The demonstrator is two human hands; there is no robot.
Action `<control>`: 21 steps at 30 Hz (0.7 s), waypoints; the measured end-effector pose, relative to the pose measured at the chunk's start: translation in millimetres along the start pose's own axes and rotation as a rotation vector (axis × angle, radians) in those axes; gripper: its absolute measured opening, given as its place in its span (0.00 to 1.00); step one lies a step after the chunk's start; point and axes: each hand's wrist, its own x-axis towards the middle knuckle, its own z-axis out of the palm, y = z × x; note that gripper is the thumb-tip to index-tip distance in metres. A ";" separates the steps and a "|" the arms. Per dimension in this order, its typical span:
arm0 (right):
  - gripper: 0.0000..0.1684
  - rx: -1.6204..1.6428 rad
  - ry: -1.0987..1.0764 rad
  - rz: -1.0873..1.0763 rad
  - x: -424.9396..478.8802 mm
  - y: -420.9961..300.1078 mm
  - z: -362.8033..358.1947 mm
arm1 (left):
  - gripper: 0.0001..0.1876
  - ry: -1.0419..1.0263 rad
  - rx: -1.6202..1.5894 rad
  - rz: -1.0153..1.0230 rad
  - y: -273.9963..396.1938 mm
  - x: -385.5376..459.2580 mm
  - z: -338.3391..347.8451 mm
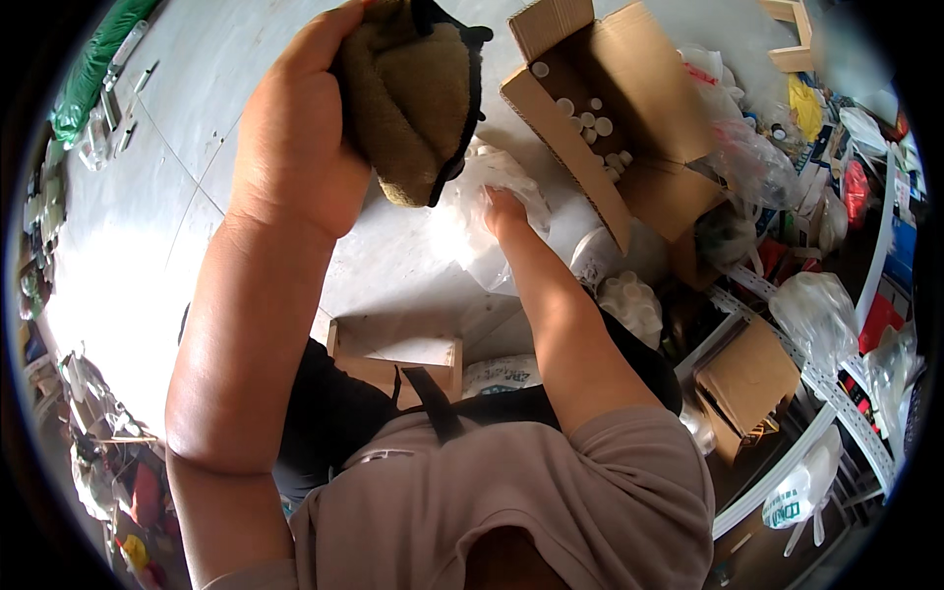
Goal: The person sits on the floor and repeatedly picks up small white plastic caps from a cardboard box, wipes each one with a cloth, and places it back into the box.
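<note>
My left hand point(306, 140) is raised close to the camera at the upper left, holding a brown fuzzy cloth item with black edging point(420, 103); its exact kind is unclear. Lower down, my right hand point(507, 210) is at a translucent plastic bag point(487, 251) with whitish contents on the floor. The plastic hides my right fingertips, so their grip cannot be made out. To the right of the bag, an open cardboard box point(656, 81) lies with several round white caps or small containers point(588, 119) inside.
A wooden frame point(398, 369) lies near my legs. Another bag of white round pieces point(631, 306) is beside my right knee. Metal shelving point(826, 391) with bags and a cardboard box point(745, 376) stands at right. A green plastic bundle point(96, 66) is far left.
</note>
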 end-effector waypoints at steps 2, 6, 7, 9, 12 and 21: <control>0.21 -0.019 0.057 -0.087 -2.8 2.8 9.0 | 0.17 0.051 0.003 0.007 -2.3 -0.3 5.0; 0.20 -0.147 0.108 -0.137 -0.9 -5.4 18.6 | 0.18 0.035 0.038 0.005 -6.6 -1.6 1.5; 0.20 -0.126 0.136 -0.144 3.9 0.3 24.0 | 0.18 -0.008 0.028 -0.004 -7.1 -0.5 -0.6; 0.20 -0.093 0.186 -0.165 9.1 6.1 29.9 | 0.18 -0.060 0.021 -0.018 -7.4 -1.2 -3.5; 0.19 -0.027 0.121 -0.126 3.5 9.8 29.9 | 0.18 -0.063 0.024 -0.029 -8.4 -5.8 -8.8; 0.19 0.169 0.219 -0.326 -79.9 -5.3 -69.0 | 0.16 -0.073 0.019 0.014 -4.1 -20.7 0.7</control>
